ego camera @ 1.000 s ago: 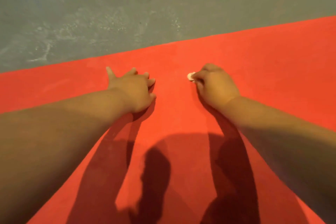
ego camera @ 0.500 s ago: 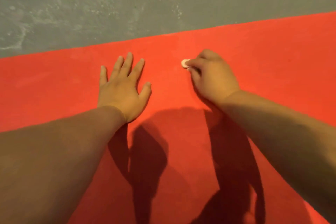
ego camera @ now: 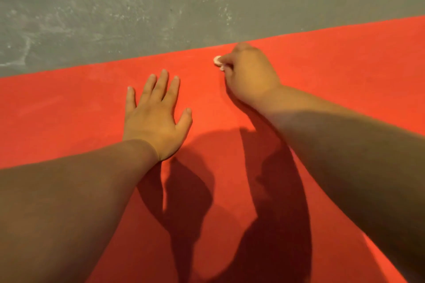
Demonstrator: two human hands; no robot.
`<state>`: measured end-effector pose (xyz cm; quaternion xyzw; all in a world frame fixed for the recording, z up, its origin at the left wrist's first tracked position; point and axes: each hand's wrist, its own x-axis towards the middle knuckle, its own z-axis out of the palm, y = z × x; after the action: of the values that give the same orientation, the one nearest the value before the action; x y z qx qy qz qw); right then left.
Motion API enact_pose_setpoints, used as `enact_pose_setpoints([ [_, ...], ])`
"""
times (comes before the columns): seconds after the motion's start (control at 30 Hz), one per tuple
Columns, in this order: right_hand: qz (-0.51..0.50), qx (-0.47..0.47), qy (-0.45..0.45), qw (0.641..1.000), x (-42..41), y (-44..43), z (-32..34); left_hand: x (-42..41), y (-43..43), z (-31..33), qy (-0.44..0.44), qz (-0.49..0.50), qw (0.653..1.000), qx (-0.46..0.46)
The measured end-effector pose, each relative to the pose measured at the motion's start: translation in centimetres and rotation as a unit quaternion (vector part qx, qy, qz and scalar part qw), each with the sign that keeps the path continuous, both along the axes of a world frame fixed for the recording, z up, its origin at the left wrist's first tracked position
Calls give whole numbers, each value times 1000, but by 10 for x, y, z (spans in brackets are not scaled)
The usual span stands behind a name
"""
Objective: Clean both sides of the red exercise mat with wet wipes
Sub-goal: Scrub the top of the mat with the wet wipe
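Item: right grip [ego camera: 250,76]. Clenched, fingers curled round a wadded wet wipe [ego camera: 217,61]. Only a small pale lump of it shows past the fingers, on the side toward the left grip. The wad sits against the mat surface, near the mat's far edge. The back of the hand faces the camera, and the right forearm [ego camera: 345,149] runs in from the lower right.

Item: left grip [ego camera: 154,119]. Released, holding nothing. Palm flat on the mat, fingers straight and slightly spread toward the far edge, thumb angled out toward the right grip. It lies nearer the viewer than the right grip and apart from it, with bare mat between. The left forearm [ego camera: 69,202] enters from the lower left.

Item: red exercise mat [ego camera: 345,64]. Spread flat on the floor, filling the lower part of the view. Its far edge is a straight line rising from left to right. Both grips are on it.

Item: shadows [ego camera: 188,202]. Dark shapes fall across the mat between and beneath the forearms.

Item: floor [ego camera: 138,7]. Grey, with whitish scuffs and streaks, beyond the mat's far edge.
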<state>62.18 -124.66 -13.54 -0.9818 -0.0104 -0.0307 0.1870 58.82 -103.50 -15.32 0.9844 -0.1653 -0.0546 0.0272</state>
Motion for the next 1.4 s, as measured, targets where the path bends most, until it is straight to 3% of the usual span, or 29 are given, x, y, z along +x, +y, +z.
enact_pose_setpoints([
  [0.1, -210, -25, -6, 977, 1, -80, 5, -1, 0, 0, -2, 0, 1000, 4],
  [0.17, -276, -14, 12, 961, 6, -88, 2, -1, -1, 0, 1, -2, 1000, 7],
  [0.23, -242, -1, 14, 970, 14, -50, 0, -1, -2, 1, 5, -1, 1000, 6],
  [0.33, -97, 19, 8, 995, 22, 28, -2, -1, -2, 3, 7, 1, 1000, 15],
  [0.43, -1, 11, -2, 1000, 21, 45, 0, 0, -2, 3, 18, 4, 1000, 14],
  [0.5, -22, 8, 5, 1000, 19, 12, 1, 1, -1, 3, 19, 5, 1000, 13],
  [0.67, -257, -22, 10, 966, 5, -88, 5, 1, -1, 2, 20, 3, 1000, 12],
  [0.77, -204, -34, 20, 978, 15, -45, 1, 1, -2, 2, 19, 1, 1000, 13],
  [0.93, 5, -15, -14, 1000, 15, 17, -4, 2, -2, 2, 6, -6, 1000, 11],
  [1.1, -194, -98, 33, 976, -11, -92, 11, 3, -1, 1, -4, -16, 1000, 7],
  [1.17, -234, -92, 51, 967, -24, -98, 14, 3, 0, -2, -2, -15, 1000, 9],
  [1.27, -150, -50, 19, 987, -40, -46, 6, 2, 0, 1, -5, -9, 1000, -9],
  [1.4, 33, 6, -34, 999, -90, 20, -5, 1, -1, 6, 4, -14, 1000, -4],
])
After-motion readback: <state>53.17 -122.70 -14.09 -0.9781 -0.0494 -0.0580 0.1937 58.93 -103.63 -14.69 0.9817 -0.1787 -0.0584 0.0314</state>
